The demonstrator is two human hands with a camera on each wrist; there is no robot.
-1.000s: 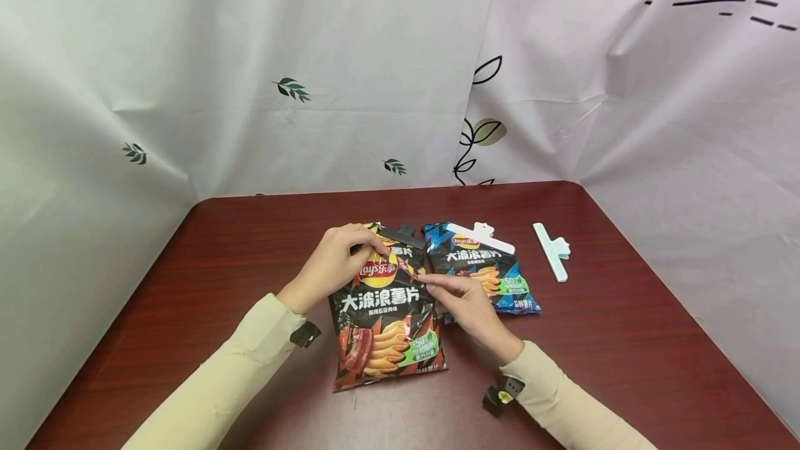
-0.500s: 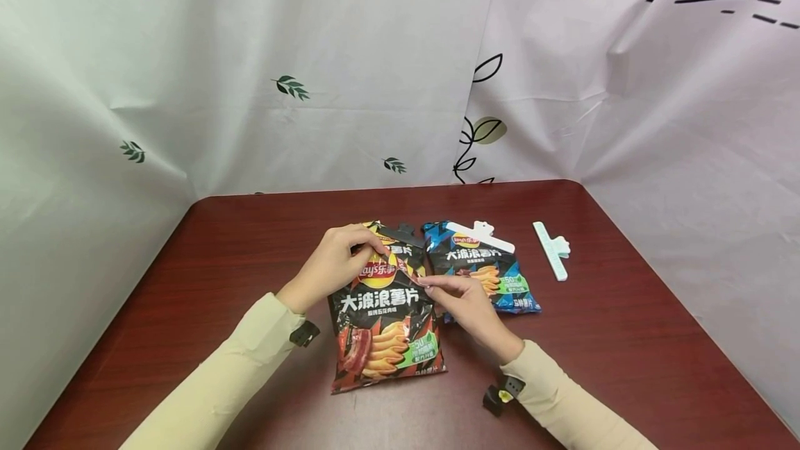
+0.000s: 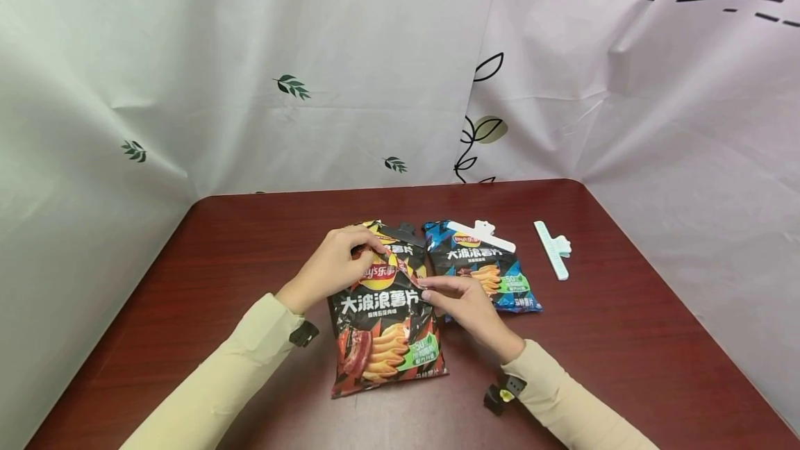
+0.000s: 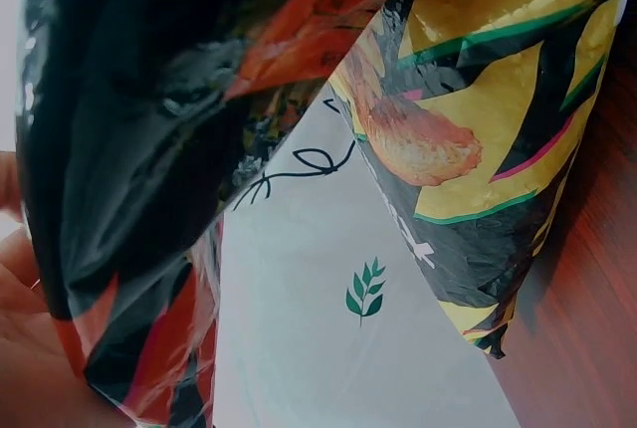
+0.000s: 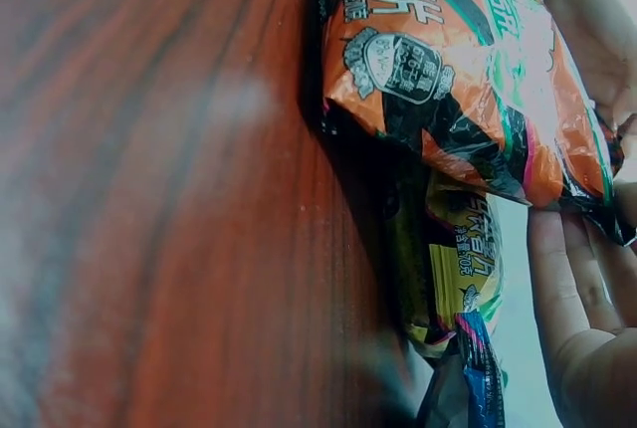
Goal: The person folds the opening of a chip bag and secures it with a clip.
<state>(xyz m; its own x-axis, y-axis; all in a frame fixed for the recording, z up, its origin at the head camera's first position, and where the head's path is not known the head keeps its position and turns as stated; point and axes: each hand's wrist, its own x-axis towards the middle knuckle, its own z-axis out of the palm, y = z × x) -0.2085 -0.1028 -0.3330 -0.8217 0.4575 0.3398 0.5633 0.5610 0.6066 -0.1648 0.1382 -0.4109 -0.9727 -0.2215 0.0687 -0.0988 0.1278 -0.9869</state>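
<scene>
Head view shows the black chip bag point(image 3: 384, 311) lying on the tabletop point(image 3: 625, 339), just left of the blue chip bag point(image 3: 484, 269). Over the last second little has shifted: the left hand point(image 3: 334, 266) still pinches the bag's top edge, its grip closed on the foil, and the right hand point(image 3: 459, 301) has crept slightly lower along the folded corner, apparently pinching it too, though the wrist views are too close to confirm. The fold looks held, not yet clipped.

A blue crisp bag point(image 3: 484, 266) is laid flat on the dark red surface point(image 3: 625, 339), its top closed by a white clip point(image 3: 481, 235). A pale green clip point(image 3: 553, 250) is seen well to its right. White leaf-printed sheeting point(image 3: 281, 75) is hung behind.
</scene>
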